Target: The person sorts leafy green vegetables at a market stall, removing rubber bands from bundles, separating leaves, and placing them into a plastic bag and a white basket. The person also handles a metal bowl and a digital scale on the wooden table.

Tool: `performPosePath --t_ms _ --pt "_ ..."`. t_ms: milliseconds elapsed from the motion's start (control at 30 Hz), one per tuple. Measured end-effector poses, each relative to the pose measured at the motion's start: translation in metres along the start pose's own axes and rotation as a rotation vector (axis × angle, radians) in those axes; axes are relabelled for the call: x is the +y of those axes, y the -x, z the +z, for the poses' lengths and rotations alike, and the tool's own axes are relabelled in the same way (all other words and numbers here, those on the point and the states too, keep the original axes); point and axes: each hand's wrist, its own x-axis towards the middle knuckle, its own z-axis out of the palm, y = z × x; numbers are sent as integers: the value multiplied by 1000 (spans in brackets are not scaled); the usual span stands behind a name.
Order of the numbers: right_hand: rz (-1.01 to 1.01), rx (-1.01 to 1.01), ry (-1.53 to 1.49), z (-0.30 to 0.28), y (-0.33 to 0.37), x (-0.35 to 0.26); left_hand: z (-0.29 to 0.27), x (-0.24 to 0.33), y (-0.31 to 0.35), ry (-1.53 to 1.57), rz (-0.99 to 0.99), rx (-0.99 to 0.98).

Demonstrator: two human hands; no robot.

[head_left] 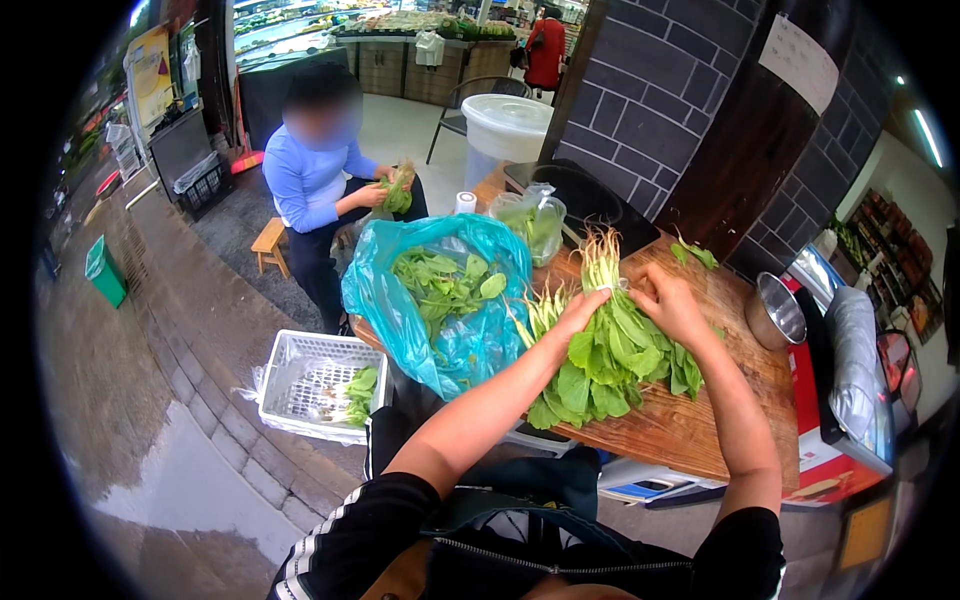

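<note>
A bunch of leafy greens [625, 345] with pale roots pointing away from me stands over the wooden table [740, 420]. My left hand [582, 312] is closed around its stems from the left. A thin white band [612, 284] shows across the stems just below the roots. Close to that band, on the right side, my right hand [668, 303] has its fingers curled and pinched together. Whatever lies between those fingertips is too small to make out. More greens [545, 312] lie on the table beside my left hand, their roots also facing away.
To the left sits an open blue plastic bag [385, 300] of loose leaves. A white basket [285, 385] with some greens is on the ground. A metal bowl [775, 312] stands at the table's right edge. Across from me, a seated person [315, 180] holds greens.
</note>
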Motion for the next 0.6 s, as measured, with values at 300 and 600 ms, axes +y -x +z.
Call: performPosePath --t_ms 300,600 --pt "-404 104 575 8 7 17 13 -7 -9 -213 44 67" --pt "-169 -40 17 11 9 11 9 -4 -5 -283 6 16"
